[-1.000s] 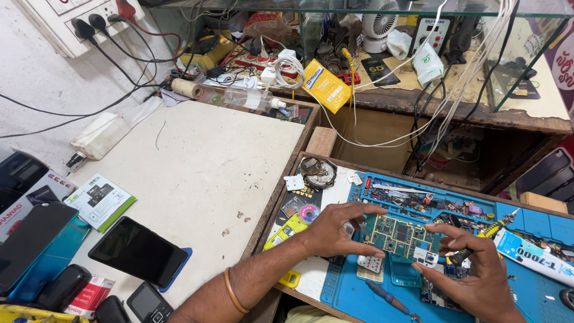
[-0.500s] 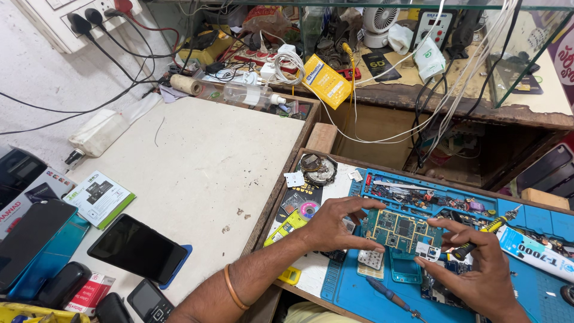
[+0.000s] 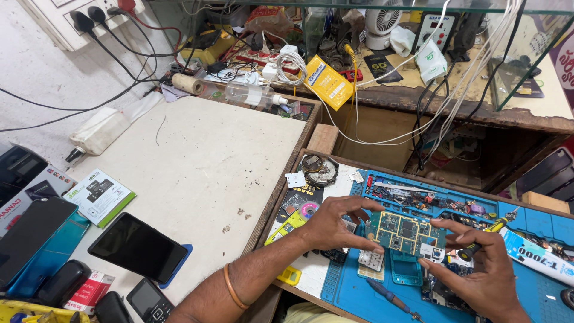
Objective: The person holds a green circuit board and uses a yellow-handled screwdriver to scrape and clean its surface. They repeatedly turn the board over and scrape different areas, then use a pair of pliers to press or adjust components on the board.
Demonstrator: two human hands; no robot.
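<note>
Both hands pinch the bare green circuit board (image 3: 406, 232) above the blue mat (image 3: 538, 287), left hand (image 3: 332, 226) at nine o'clock, right hand (image 3: 478, 272) at four o'clock; the board is out of its casing, unassembled.

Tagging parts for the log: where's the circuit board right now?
In the head view, lower right: the circuit board is held over the blue mat between the left hand and right hand, just below the mat's parts tray.

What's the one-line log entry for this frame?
left hand: grips circuit board edge | right hand: pinches small chip at board corner | blue mat beneath | screwdriver lies nearby
</note>
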